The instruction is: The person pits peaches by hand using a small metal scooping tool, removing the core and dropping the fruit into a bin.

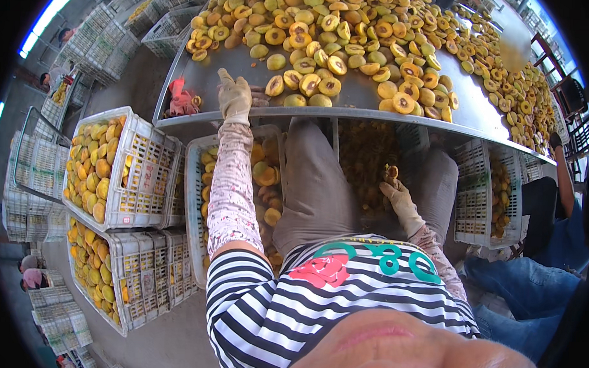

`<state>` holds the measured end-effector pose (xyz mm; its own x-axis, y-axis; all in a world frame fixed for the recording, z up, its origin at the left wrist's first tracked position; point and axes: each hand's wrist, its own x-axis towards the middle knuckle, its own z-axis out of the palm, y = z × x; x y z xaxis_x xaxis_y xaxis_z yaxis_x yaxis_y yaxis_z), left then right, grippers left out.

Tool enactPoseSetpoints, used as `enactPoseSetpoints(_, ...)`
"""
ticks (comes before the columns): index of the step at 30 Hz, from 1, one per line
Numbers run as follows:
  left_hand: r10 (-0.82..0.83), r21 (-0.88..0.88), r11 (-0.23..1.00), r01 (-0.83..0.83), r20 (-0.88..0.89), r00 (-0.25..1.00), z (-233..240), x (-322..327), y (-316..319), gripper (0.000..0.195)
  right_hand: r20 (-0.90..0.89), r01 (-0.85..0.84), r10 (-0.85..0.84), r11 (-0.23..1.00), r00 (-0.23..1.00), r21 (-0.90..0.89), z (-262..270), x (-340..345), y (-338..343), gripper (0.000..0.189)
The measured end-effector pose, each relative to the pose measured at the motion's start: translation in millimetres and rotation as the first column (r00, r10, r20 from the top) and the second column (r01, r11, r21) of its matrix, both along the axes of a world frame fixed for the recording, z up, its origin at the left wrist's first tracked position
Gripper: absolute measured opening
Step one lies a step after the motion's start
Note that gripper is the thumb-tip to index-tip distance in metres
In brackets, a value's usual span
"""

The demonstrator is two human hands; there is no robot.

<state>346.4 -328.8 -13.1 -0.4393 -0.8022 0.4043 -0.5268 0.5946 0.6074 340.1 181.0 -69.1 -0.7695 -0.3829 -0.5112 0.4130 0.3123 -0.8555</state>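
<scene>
My left hand (pixel 235 97), in a pale work glove, is at the near edge of the metal table (pixel 210 79), its fingers apart and nothing visible in them. Close on its right lies a brownish, finger-like thing (pixel 260 96), perhaps a glove. To its left is a crumpled red cloth or glove (pixel 181 98). Halved yellow peaches (pixel 309 84), many with brown stones, lie beyond it. Lower down, between my knees, my gloved right hand (pixel 402 203) grips a small fruit piece (pixel 391 172) at its fingertips. Anything else within that grip is hidden.
A crate (pixel 192 180) of fruit stands by my left leg. Stacked crates (pixel 146 179) of fruit are farther left. Under the table is a dark heap of scraps (pixel 368 162). On the right are another crate (pixel 474 190) and a person in jeans (pixel 524 289).
</scene>
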Motion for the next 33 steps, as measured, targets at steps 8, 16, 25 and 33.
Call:
enactPoseSetpoints(8, -0.295, 0.223, 0.671, 0.707, -0.795, 0.53, 49, -34, 154, 0.052, -0.051, 0.141, -0.143, 0.989, 0.988, -0.041, -79, -19, 23, 0.021)
enactPoseSetpoints(16, -0.785, 0.143, 0.155, 0.978, -0.583, 0.21, -3, 47, 396, 0.027, -0.063, -0.27, 0.271, 0.962, 0.96, 0.03, 15, 16, 8, 0.014)
enactPoseSetpoints(25, -0.837, 0.013, 0.311, 0.95, -0.47, 0.28, 17, 45, 368, 0.023, 0.013, -0.254, 0.257, 0.961, 0.966, -0.107, 4, 25, -4, 0.018)
enactPoseSetpoints(33, -0.666, -0.063, 0.716, 0.695, -0.362, 0.652, 39, -36, 250, 0.025, 0.199, -0.079, 0.104, 0.988, 0.975, -0.13, -9, 16, -7, 0.015)
